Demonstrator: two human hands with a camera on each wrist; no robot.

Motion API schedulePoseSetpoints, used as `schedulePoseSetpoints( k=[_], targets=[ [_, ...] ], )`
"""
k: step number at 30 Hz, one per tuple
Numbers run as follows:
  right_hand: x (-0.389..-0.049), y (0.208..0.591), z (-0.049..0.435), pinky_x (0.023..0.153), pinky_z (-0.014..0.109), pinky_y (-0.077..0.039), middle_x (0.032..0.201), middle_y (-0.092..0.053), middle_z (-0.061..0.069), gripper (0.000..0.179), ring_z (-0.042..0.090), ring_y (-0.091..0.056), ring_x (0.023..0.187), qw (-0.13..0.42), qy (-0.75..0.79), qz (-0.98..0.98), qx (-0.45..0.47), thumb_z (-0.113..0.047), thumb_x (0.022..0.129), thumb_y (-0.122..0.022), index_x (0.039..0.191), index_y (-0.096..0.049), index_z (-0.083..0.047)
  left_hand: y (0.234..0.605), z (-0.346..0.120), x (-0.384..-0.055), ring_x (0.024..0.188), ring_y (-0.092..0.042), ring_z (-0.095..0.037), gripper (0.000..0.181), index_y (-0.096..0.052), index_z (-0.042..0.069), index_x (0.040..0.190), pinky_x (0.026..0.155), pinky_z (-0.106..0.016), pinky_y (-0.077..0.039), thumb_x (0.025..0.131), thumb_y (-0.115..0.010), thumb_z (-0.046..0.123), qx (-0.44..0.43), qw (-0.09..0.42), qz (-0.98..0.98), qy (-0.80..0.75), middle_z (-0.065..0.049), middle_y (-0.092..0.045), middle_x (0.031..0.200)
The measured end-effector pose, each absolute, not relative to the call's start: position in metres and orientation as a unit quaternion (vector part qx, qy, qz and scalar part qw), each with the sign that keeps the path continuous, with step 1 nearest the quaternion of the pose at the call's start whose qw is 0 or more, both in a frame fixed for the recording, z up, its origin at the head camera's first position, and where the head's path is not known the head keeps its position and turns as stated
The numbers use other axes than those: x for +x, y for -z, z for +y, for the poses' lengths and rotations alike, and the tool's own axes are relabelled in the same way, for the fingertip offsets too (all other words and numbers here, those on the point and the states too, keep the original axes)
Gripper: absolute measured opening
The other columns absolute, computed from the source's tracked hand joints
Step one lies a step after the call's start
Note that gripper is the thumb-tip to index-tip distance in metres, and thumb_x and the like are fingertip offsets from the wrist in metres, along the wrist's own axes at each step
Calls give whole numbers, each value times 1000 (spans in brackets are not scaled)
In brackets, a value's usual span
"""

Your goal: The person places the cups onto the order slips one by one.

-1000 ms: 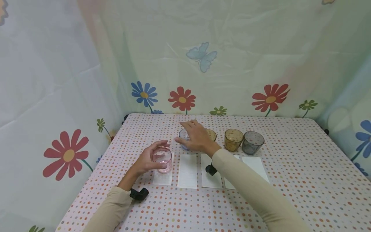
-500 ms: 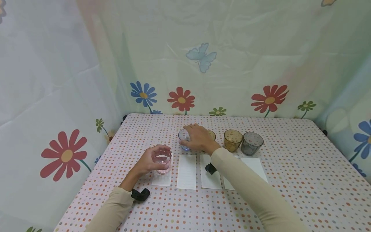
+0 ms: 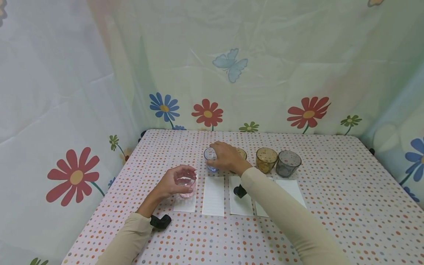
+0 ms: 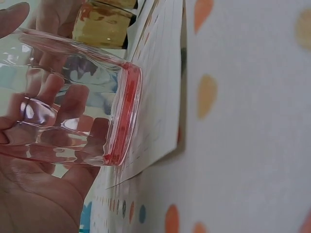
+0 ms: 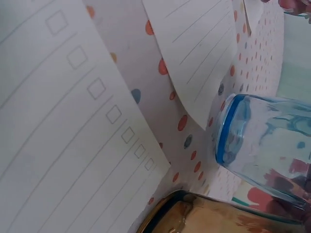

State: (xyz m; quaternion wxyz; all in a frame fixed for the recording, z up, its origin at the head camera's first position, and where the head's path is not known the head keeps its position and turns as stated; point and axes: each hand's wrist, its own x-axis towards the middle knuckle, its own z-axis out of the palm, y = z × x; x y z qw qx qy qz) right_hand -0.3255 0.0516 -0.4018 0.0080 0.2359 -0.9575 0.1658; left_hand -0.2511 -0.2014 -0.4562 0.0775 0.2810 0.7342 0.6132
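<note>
Pink glass (image 3: 187, 182) gripped, table edges (image 3: 258, 133) distant

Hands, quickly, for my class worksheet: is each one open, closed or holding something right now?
Left hand: holding the pink glass, fingers curled round it.
Right hand: holding the blue glass, thumb and fingers round it.

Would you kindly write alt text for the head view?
A person's left hand holds a pink glass on or above a paper sheet, while the right hand grips a blue glass farther back. Two amber glasses and a grey glass stand to the right on a dotted table, behind more paper sheets.
</note>
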Motion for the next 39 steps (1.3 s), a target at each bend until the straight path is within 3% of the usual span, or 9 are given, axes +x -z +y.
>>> schedulePoseSetpoints(
  k=[10,39],
  targets=[
    [-315,391,50,113,49,-41,147,-54,14,72,32,-49,136,58,-177,-942,281,-43,85,-72,143,-55,-6,455,-201,-251,118,-61,-41,67,-52,-11,135,103,-56,-49,77,-82,2,274,81,740,-609,-29,-61,124],
    [-262,405,62,97,43,-54,127,-66,9,66,25,-62,117,64,-225,-901,365,-40,76,-76,130,-63,-4,456,-203,-250,118,-61,-41,66,-53,-8,137,102,-52,-50,77,-81,2,274,82,738,-611,-24,-63,124]
  ],
)
